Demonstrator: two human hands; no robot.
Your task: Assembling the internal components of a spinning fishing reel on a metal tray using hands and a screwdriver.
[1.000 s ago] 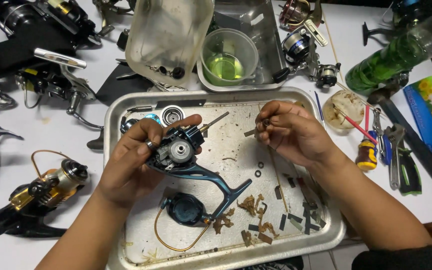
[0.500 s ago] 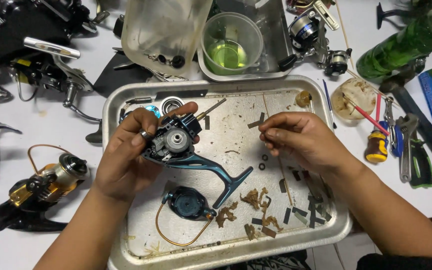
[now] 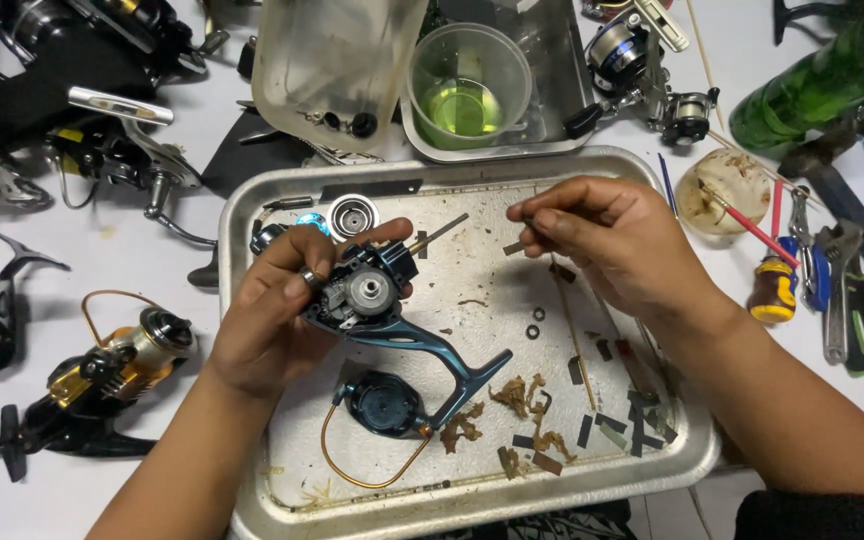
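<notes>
Over the dented metal tray (image 3: 252, 330) in the middle of the frame, the left hand (image 3: 272, 320) has its fingers wrapped around an opened dark-blue spinning reel body (image 3: 362, 295), gear side up, its thin shaft poking toward the upper right and its blue foot (image 3: 452, 365) slanting down to the tray floor. The right hand (image 3: 612, 240), just right of centre, pinches a thin stick-like tool (image 3: 517, 215) between thumb and fingertips; what the tip carries is too small to tell.

Below the reel lies a round dark side cover (image 3: 382, 400) with a copper-coloured wire bail (image 3: 352, 470) curving around it. Two small black rings (image 3: 534, 322) sit loose on the tray, near brown crumbs of old grease or debris (image 3: 512, 395) and some dark flat strips (image 3: 632, 425).

From where I stand, the risk looks like this: the gearbox is open and tilted, so a slip of the left fingers could shed small parts into that litter, and grit could ride back into the gears. The loose rings could be swept off by the right forearm. Behind the tray, at upper centre, a clear plastic cup of yellow-green liquid (image 3: 467, 95) stands within elbow reach.
</notes>
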